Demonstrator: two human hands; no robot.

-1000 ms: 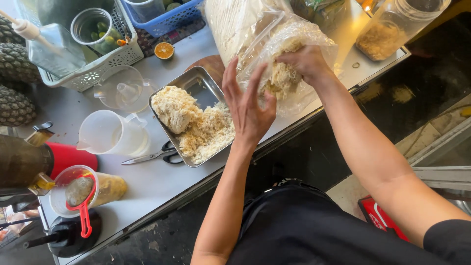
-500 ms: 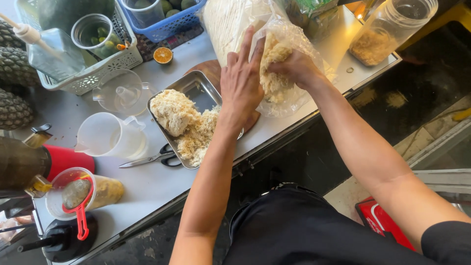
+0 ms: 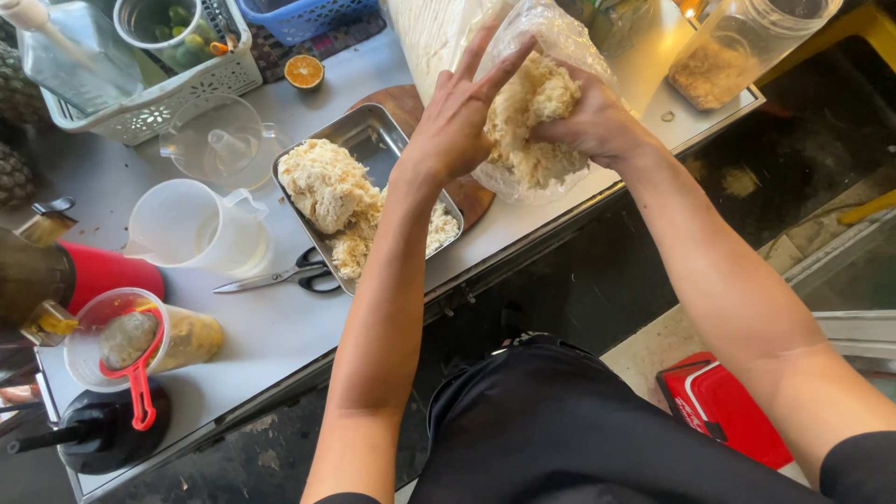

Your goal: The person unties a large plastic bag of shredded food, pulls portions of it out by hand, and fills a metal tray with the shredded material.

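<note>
Left hand [image 3: 462,117] spread flat against crumbly clump [image 3: 527,117] in clear plastic bag [image 3: 551,47], right hand [image 3: 597,121] cupping bag from behind, above tabletop [image 3: 271,327] edge; risk: thin film tearing, crumbs missing metal tray [image 3: 373,135]

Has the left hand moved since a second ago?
Yes. The left hand rose off the metal tray toward the plastic bag.
</note>
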